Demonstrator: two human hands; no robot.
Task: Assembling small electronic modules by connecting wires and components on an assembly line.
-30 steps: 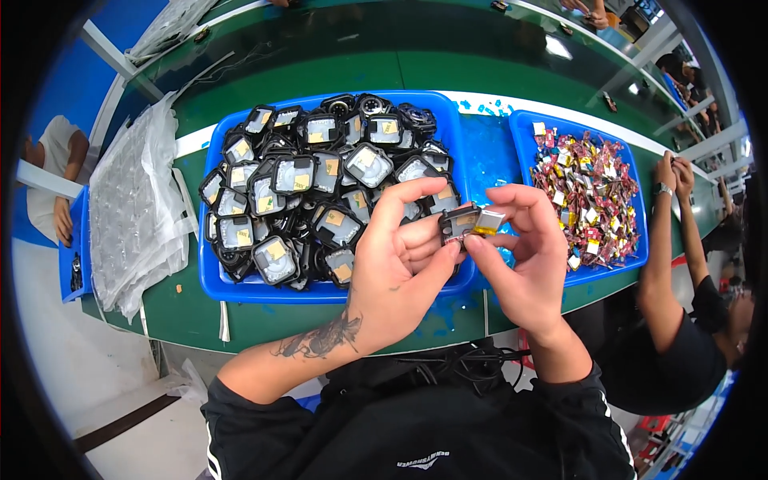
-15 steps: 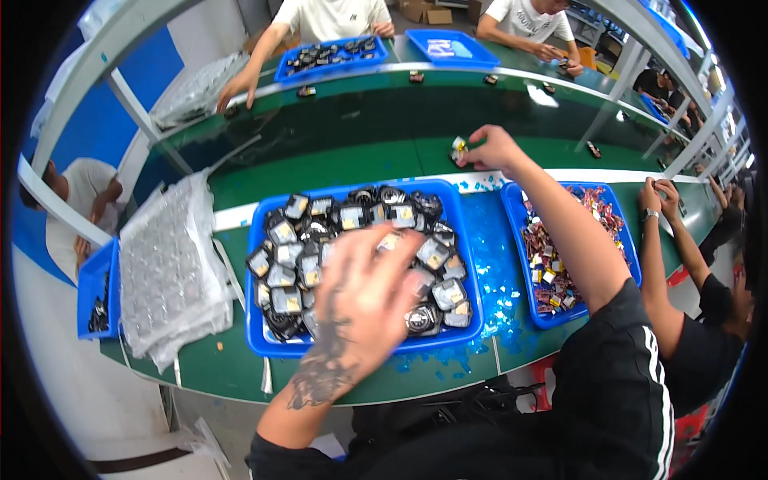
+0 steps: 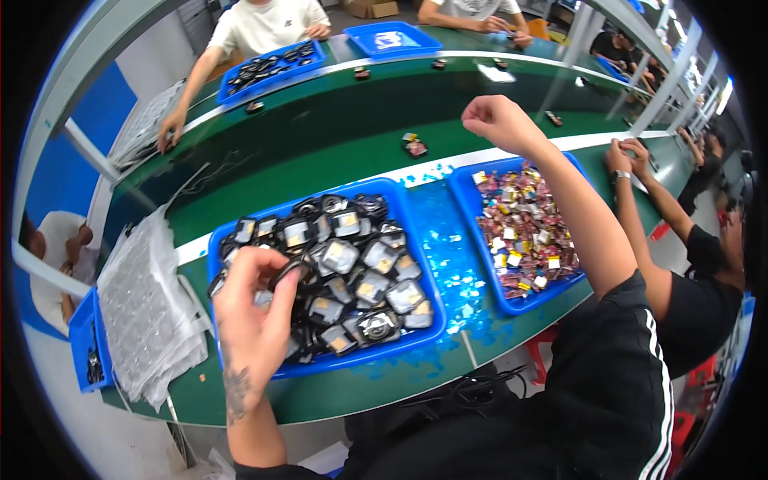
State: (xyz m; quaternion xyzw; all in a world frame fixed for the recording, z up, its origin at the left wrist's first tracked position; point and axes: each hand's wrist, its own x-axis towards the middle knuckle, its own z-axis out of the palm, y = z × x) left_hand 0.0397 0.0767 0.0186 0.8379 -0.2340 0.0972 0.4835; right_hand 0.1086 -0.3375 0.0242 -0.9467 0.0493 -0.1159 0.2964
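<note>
My left hand pinches a small black housing between thumb and fingers, above the left part of a blue tray. Many similar black housings with grey faces lie heaped in that tray. My right hand hovers over the green belt with its fingers curled in and nothing visible in them. To its left on the belt lies a small assembly with reddish and yellow parts, apart from the hand. Below my right forearm, a second blue tray holds many small reddish wired parts.
Bubble-like clear plastic sheets lie at the left, beside another blue tray. Blue flakes litter the strip between the trays. Co-workers sit across the belt and at my right. A metal frame post stands at left.
My right hand has let go of the assembly on the belt and moved away from it. My left hand has closed on a black housing at the tray's left side. The view has shifted.
</note>
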